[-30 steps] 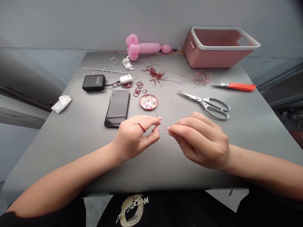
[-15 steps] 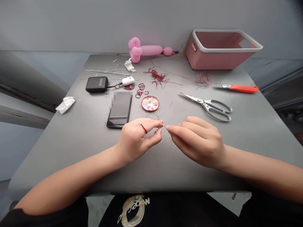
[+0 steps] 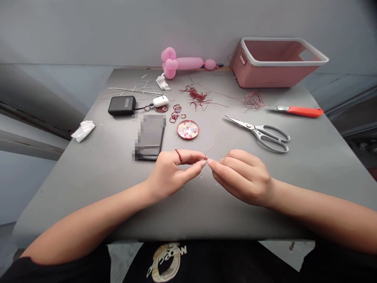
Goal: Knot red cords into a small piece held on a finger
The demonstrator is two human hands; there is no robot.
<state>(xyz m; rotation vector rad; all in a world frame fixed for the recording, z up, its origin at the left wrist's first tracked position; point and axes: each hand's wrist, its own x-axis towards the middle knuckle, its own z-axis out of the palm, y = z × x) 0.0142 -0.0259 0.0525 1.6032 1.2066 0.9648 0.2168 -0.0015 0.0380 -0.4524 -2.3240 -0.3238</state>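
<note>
Thin red wire-like strand [image 3: 210, 150] pinched in left hand [image 3: 171, 174], free end toward one o'clock; right hand [image 3: 245, 177] adjacent, three o'clock, fingers bunched, grip unclear.

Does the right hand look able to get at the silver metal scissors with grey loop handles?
Probably yes: only bare grey tabletop lies between the right hand and the silver metal scissors. Its fingertips seem to pinch a thin red strand, though, which it may need to release first.
</note>
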